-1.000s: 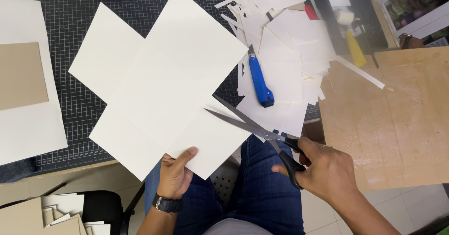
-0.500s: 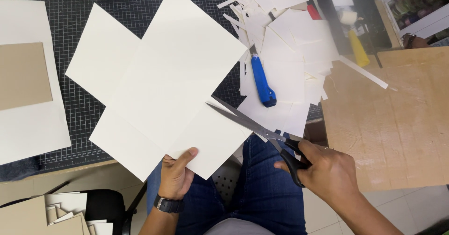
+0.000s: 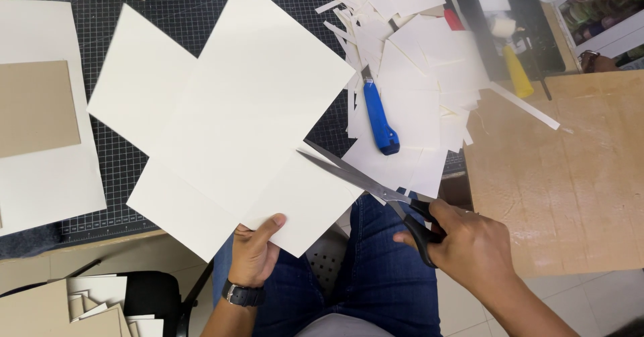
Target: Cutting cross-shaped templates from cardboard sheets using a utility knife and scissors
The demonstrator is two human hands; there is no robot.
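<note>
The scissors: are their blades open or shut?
Open: the scissors show two blades spread apart at the white card's edge.

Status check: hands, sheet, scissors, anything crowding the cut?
Left hand grips white card sheet at its lower edge. Right hand holds scissors, blades open at sheet's right edge. Blue utility knife and offcuts lie beside.

Single head-worn view, looking steeply down from close above the lap; black gridded cutting mat on the desk [image 3: 168,2] filling the upper frame, tiled floor [image 3: 590,303] along the bottom.
</note>
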